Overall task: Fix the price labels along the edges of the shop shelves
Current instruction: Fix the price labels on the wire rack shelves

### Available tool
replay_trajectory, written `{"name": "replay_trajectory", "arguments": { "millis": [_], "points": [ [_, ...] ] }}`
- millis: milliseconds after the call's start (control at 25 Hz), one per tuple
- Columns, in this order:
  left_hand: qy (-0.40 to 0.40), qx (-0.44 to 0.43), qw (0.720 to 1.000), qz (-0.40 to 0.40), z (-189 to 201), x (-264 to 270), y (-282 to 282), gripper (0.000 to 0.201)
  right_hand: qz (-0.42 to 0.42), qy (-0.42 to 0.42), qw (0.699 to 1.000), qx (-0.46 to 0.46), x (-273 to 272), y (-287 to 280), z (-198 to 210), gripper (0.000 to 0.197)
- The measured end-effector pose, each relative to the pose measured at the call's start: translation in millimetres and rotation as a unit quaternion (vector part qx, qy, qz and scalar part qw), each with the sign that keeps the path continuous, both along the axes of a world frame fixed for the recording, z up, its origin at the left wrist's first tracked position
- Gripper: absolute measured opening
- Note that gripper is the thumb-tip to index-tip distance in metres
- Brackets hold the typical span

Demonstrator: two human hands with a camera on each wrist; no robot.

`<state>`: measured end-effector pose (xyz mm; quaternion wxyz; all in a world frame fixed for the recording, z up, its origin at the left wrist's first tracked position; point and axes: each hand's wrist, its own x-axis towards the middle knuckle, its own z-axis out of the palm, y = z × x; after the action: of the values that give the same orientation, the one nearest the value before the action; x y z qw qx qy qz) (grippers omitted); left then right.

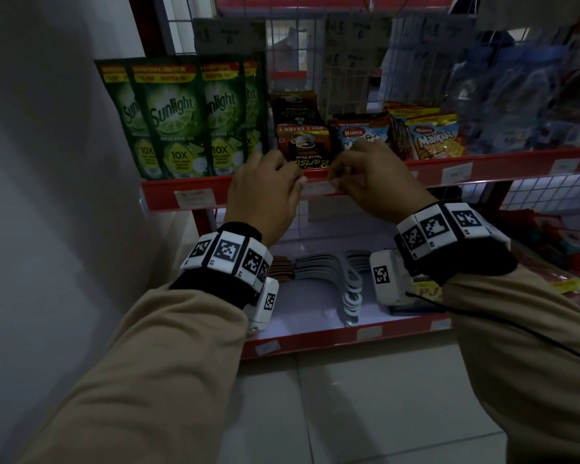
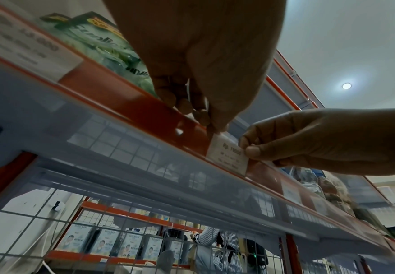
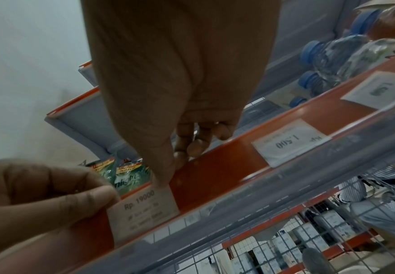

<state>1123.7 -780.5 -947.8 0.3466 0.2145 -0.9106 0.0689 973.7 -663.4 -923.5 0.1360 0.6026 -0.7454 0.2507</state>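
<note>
Hands met at the red shelf edge (image 1: 482, 162). The left hand (image 1: 265, 192) pinched one end of a white price label (image 2: 227, 153), and the right hand (image 1: 372, 182) pinched the other end. The label sat flat against the edge, right below the coffee packs (image 1: 303, 145) and beside green soap bags (image 1: 175, 118).

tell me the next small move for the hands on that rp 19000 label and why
Probably slide the label down square into the red shelf strip: both the left hand and right hand pinch its upper corners, and it sits slightly crooked.
</note>
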Motion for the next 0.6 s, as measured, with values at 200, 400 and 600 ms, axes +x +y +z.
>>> {"name": "replay_trajectory", "arguments": {
  "millis": [200,400,600],
  "points": [
    [0.06,-0.018,0.998,0.006,-6.2,2.0,5.0,0.022,0.017,-0.002,0.999,-0.051,-2.7,4.7,-3.0,0.018],
    [0.074,-0.04,0.994,0.073,-33.4,-2.6,22.2,0.036,0.028,0.021,0.991,-0.131,-5.5,15.4,-26.4,0.015],
    [0.053,-0.036,0.997,0.053,-79.3,-18.2,34.8,0.05,0.012,-0.003,0.991,-0.131,-22.6,40.2,-104.4,0.013]
  ]
}}
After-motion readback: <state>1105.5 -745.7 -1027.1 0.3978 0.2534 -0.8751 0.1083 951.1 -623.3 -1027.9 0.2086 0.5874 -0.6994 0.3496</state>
